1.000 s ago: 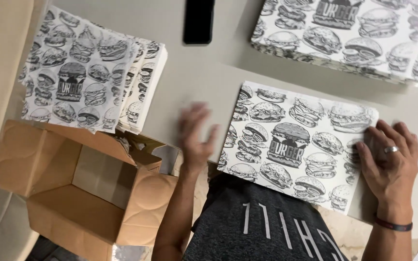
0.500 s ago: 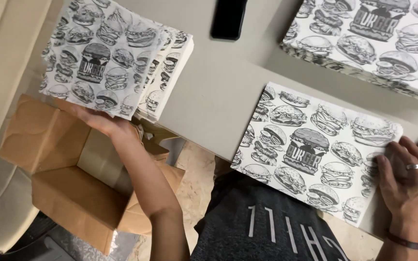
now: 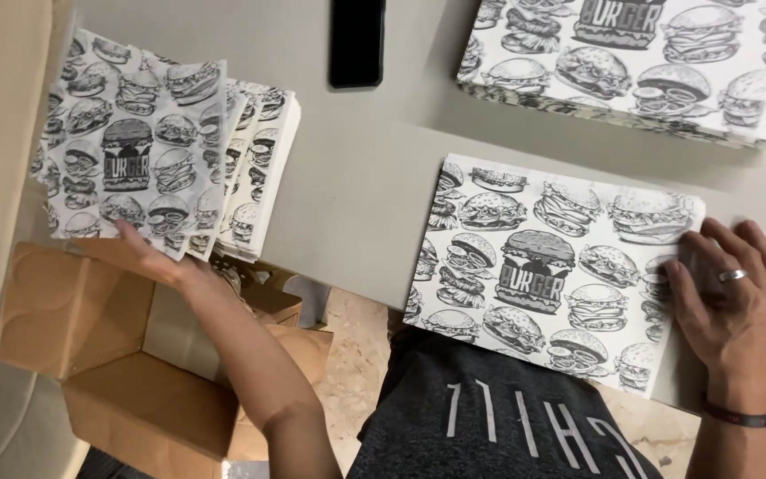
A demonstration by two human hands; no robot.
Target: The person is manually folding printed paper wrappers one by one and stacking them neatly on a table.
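The left hand [image 3: 148, 257] reaches under the near edge of a fanned pile of burger-print papers [image 3: 157, 151], its fingers seemingly tucked beneath. The right hand [image 3: 729, 293] lies flat, fingers spread, on a single printed sheet [image 3: 534, 266] at the table [image 3: 356, 177] edge.

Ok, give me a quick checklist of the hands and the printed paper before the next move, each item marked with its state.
1. Left hand at the near edge of the folded stack on the left of the table: ok.
2. Left hand gripping a sheet: cannot tell, the fingers are under the paper edge.
3. Right hand flat on the right edge of the single sheet: ok.
4. Single sheet fully on the table: not ok, its near edge overhangs towards the person.
5. Phone clear of the paper: ok.
6. Cardboard box open below the left stack: ok.
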